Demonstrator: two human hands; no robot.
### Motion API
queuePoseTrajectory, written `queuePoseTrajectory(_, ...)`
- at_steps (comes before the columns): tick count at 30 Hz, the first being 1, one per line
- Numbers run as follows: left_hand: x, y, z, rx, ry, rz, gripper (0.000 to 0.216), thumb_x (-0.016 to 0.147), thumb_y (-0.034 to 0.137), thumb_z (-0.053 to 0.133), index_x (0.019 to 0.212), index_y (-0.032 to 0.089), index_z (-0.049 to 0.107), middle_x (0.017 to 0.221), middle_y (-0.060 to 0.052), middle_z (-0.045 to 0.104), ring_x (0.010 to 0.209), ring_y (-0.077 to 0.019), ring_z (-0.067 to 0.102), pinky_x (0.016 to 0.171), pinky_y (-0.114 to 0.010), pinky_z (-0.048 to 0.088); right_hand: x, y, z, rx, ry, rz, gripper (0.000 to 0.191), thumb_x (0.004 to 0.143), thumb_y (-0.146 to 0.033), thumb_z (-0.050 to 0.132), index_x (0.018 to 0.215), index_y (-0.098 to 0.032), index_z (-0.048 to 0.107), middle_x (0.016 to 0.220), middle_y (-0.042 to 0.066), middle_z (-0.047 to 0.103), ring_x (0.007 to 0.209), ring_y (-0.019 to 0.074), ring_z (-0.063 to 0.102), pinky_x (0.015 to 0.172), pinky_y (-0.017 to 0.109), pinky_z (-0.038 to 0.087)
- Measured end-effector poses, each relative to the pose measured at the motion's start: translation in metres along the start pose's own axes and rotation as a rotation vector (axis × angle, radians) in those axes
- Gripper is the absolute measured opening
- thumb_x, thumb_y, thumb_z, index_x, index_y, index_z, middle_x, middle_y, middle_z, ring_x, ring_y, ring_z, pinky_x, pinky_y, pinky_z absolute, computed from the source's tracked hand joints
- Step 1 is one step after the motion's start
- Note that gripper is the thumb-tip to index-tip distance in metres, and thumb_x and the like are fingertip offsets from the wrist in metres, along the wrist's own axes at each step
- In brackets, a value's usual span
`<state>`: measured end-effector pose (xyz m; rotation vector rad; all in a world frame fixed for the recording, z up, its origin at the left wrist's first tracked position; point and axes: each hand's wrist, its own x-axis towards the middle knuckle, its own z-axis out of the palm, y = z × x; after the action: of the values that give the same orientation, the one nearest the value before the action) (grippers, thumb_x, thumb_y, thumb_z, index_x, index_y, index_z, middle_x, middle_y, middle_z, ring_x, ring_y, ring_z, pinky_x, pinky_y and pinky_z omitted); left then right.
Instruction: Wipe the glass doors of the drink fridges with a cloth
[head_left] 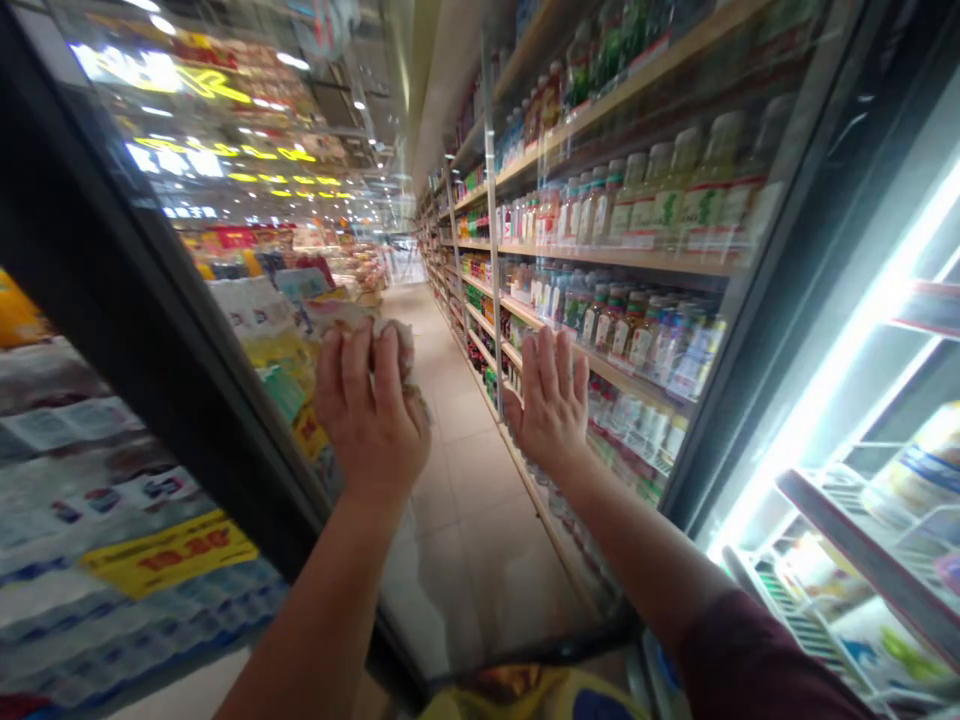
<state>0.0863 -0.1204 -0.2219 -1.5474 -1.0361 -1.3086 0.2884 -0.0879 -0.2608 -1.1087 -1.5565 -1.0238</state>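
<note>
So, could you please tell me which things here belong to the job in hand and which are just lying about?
Seemingly part of the job:
Crumpled cloth, held in the left hand
Glass door, right hand apparently flat against it

Just about:
Shelved bottles
Yellow price sign
Wrapped packs at left
Racked goods at right

The door point(465, 470) is smooth, glossy glass edged by a matt frame point(187, 400); the rag point(407, 346) looks like rumpled cloth.

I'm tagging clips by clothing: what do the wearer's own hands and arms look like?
The left hand and the right hand are ungloved, with no watch or bracelet in view. A dark maroon sleeve covers part of the right arm; the left forearm shows no sleeve.
</note>
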Motion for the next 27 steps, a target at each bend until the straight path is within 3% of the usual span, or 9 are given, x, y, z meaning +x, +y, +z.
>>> queuePoseTrajectory(4, -0.035, 0.003, 0.006, 0.034, -0.077, 0.0, 0.067, 0.095, 0.031, 0.052, 0.157, 0.017, 0.033, 0.162, -0.015, 0.031, 0.156, -0.0343, 0.013, 0.125, -0.06, 0.015, -0.002, 0.002, 0.0, -0.008, 0.002, 0.004, 0.073, 0.105, -0.044, 0.034, 0.163, -0.013, 0.002, 0.164, 0.014, 0.03, 0.156, 0.0272, 0.018, 0.127, 0.048, 0.015)
queuePoseTrajectory(7, -0.058, -0.005, 0.007, 0.034, -0.135, 0.048, 0.07, 0.092, 0.042, 0.06, 0.156, 0.025, 0.037, 0.16, -0.013, 0.036, 0.156, -0.0346, 0.011, 0.126, -0.061, 0.007, -0.002, 0.003, 0.0, -0.007, -0.004, -0.006, 0.073, 0.104, -0.045, 0.034, 0.163, -0.013, 0.003, 0.163, 0.014, 0.031, 0.156, 0.027, 0.018, 0.127, 0.047, 0.014)
queuePoseTrajectory(10, -0.039, -0.024, 0.0, 0.099, -0.128, 0.075, 0.069, 0.092, 0.043, 0.059, 0.156, 0.028, 0.037, 0.162, -0.01, 0.034, 0.155, -0.035, 0.012, 0.126, -0.062, 0.009, -0.001, 0.004, 0.0, -0.004, 0.004, -0.021, 0.074, 0.104, -0.045, 0.035, 0.163, -0.013, 0.003, 0.163, 0.014, 0.032, 0.156, 0.0266, 0.018, 0.127, 0.046, 0.014)
queuePoseTrajectory(15, 0.017, -0.039, -0.011, 0.198, -0.088, -0.108, 0.069, 0.099, 0.041, 0.044, 0.161, 0.021, 0.02, 0.168, -0.01, 0.017, 0.156, -0.0358, 0.009, 0.125, -0.063, 0.013, -0.001, 0.003, 0.002, 0.013, 0.011, -0.014, 0.073, 0.104, -0.044, 0.036, 0.163, -0.014, 0.004, 0.162, 0.015, 0.035, 0.154, 0.0281, 0.025, 0.126, 0.047, 0.016)
queuePoseTrajectory(18, 0.002, -0.022, -0.002, 0.116, -0.08, -0.106, 0.069, 0.099, 0.043, 0.047, 0.16, 0.02, 0.025, 0.167, -0.01, 0.019, 0.155, -0.037, 0.007, 0.126, -0.063, 0.011, -0.002, 0.002, 0.003, 0.024, 0.038, -0.014, 0.073, 0.104, -0.044, 0.037, 0.163, -0.014, 0.006, 0.161, 0.015, 0.037, 0.153, 0.0287, 0.027, 0.126, 0.047, 0.017)
queuePoseTrajectory(22, -0.028, -0.008, 0.011, -0.008, -0.177, 0.102, 0.066, 0.093, 0.041, 0.06, 0.154, 0.028, 0.04, 0.16, -0.009, 0.037, 0.154, -0.0355, 0.013, 0.126, -0.063, 0.016, -0.001, 0.01, -0.002, -0.033, 0.051, -0.044, 0.073, 0.103, -0.047, 0.038, 0.163, -0.015, 0.012, 0.16, 0.013, 0.038, 0.152, 0.0286, 0.031, 0.124, 0.045, 0.022)
queuePoseTrajectory(24, -0.02, -0.016, 0.009, 0.007, -0.188, 0.142, 0.067, 0.091, 0.041, 0.062, 0.154, 0.03, 0.041, 0.16, -0.007, 0.037, 0.155, -0.0341, 0.013, 0.127, -0.061, 0.015, 0.0, 0.02, -0.005, -0.069, 0.035, -0.103, 0.072, 0.102, -0.049, 0.041, 0.163, -0.018, 0.017, 0.159, 0.011, 0.041, 0.149, 0.0262, 0.035, 0.123, 0.04, 0.023)
queuePoseTrajectory(27, 0.014, -0.036, -0.001, 0.046, -0.128, -0.002, 0.067, 0.094, 0.047, 0.053, 0.156, 0.027, 0.036, 0.165, -0.003, 0.024, 0.155, -0.0354, 0.007, 0.127, -0.063, 0.009, -0.001, 0.034, -0.006, -0.084, 0.041, -0.116, 0.07, 0.103, -0.048, 0.04, 0.163, -0.02, 0.018, 0.158, 0.01, 0.043, 0.146, 0.0244, 0.039, 0.123, 0.038, 0.022)
